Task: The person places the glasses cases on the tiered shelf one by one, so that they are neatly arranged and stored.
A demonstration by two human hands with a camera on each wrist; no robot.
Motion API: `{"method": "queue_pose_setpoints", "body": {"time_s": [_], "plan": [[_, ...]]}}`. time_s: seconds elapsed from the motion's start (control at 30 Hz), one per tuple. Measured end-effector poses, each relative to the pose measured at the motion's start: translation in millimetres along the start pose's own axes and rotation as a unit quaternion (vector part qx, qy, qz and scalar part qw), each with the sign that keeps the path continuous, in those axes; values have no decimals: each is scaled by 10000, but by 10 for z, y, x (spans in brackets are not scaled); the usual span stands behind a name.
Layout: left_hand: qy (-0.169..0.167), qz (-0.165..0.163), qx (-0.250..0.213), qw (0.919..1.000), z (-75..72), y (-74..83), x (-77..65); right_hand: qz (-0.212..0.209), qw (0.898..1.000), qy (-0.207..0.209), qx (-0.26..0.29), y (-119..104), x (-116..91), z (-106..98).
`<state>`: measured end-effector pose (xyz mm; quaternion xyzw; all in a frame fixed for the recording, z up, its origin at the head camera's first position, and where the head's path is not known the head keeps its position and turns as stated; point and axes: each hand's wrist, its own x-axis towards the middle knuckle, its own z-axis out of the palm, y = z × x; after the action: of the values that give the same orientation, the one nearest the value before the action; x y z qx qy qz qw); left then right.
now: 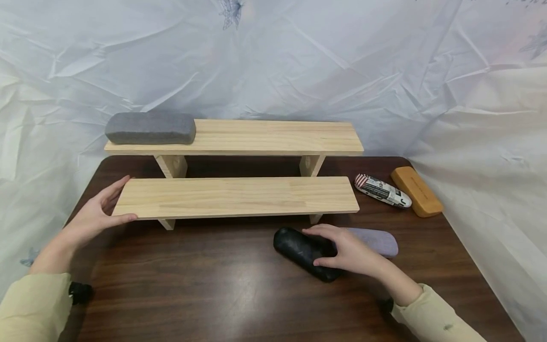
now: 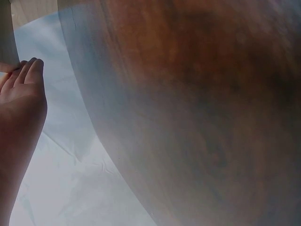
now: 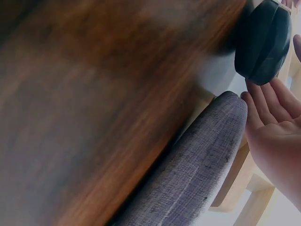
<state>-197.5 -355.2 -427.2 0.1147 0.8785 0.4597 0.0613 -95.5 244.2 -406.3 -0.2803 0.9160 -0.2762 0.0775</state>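
Where it ends, the black case (image 1: 301,249) curves.

Smooth black case (image 1: 302,251); wooden shelf (image 1: 237,197)

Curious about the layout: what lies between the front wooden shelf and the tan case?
The head view shows a newspaper-print glasses case between the front wooden shelf and tan case.

Right hand (image 3: 276,129) — touching dark case (image 3: 263,44); purple case (image 3: 202,162) near
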Motion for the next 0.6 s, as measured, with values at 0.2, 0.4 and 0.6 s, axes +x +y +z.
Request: {"method": "queue_pose_setpoints", "body": {"time_s": [0.2,0.4,0.6], "plan": [[-10,-3,12,10000,1,-3,3,168,9995,-211,-146,12,-3,23],[-14,-7,7,10000,1,-6,2,244,9991,-325,-154,12,4,52],[-18,28,-50,10000,3,-1,-1,283,9987,-395,-183,-12,5,62]]}}
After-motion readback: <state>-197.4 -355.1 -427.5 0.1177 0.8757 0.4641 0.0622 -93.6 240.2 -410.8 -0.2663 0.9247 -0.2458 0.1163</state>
